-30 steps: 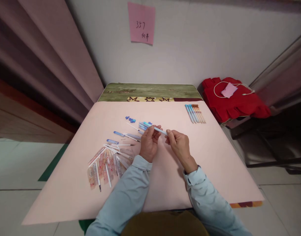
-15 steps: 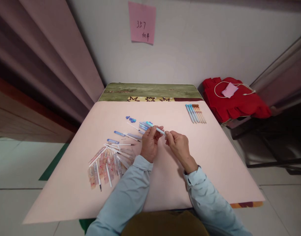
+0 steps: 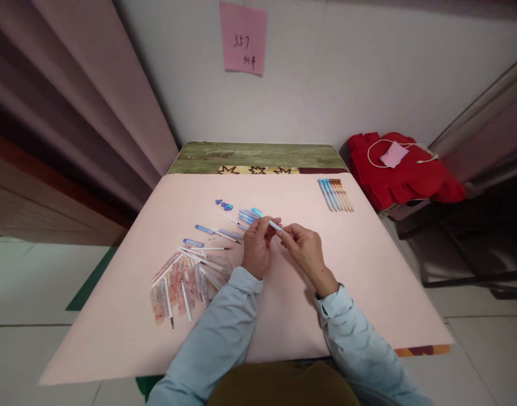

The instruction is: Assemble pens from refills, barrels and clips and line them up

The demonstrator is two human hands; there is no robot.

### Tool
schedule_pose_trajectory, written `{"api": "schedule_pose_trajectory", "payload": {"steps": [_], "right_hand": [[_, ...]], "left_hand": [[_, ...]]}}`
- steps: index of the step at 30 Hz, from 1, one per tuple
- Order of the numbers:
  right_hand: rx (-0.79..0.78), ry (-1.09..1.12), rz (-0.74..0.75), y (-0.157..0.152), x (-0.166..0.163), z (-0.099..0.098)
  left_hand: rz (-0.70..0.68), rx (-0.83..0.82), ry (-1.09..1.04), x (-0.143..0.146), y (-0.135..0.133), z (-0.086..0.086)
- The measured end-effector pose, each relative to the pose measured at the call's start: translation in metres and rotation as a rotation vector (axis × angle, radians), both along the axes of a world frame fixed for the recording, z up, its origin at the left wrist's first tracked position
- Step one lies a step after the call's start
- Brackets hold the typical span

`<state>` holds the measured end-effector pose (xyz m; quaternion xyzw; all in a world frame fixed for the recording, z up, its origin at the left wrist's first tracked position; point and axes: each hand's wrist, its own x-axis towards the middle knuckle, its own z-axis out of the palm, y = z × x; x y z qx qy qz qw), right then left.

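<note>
My left hand [image 3: 256, 247] and my right hand [image 3: 304, 249] meet over the middle of the pink table cover [image 3: 368, 270]. Both pinch one light blue pen [image 3: 265, 219], the left hand on its barrel and the right fingertips at its near end. Just beyond my left hand lie several more blue pen barrels [image 3: 243, 216] and small blue caps [image 3: 224, 205]. Thin white refills [image 3: 207, 251] are scattered left of my left wrist.
A fan of clear printed pen wrappers [image 3: 177, 285] lies at the left front. A neat row of blue and orange pens [image 3: 335, 195] sits at the far right. A red cloth [image 3: 404, 172] with a white cable lies on a chair to the right. A pink note [image 3: 243, 38] hangs on the wall.
My right hand has slid left along the pen toward my left hand, so less of the pen shows between them. The left hand has barely moved.
</note>
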<state>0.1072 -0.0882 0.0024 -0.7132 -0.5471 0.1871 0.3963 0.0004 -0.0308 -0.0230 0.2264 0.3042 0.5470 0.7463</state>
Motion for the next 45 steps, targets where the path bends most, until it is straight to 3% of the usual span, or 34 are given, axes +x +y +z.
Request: {"api": "schedule_pose_trajectory", "payload": {"steps": [17,22,28,32,36,40,42,45], "right_hand": [[-0.091,0.058,0.131,0.002,0.0,0.003],[-0.07,-0.139,0.074,0.002,-0.001,-0.001],[0.074,-0.291,-0.015,0.001,-0.002,-0.009],[0.131,-0.243,-0.046,0.004,0.0,-0.016],[0.226,-0.027,-0.131,0.01,0.004,-0.026],[0.244,0.166,-0.207,0.015,0.008,-0.038],[0.234,0.213,-0.226,0.016,0.008,-0.043],[0.217,0.252,-0.244,0.019,0.008,-0.046]], "left_hand": [[-0.058,0.004,-0.014,-0.001,-0.002,0.004],[0.027,-0.045,-0.007,0.001,-0.002,0.003],[0.062,0.019,0.054,0.004,-0.001,-0.001],[0.101,0.067,0.165,0.007,-0.002,-0.004],[0.249,0.114,0.389,0.018,-0.025,0.0],[0.2,0.336,0.56,0.02,-0.042,0.017],[0.197,0.476,0.714,0.008,-0.025,0.03],[0.153,0.605,1.01,-0.027,0.029,0.047]]}}
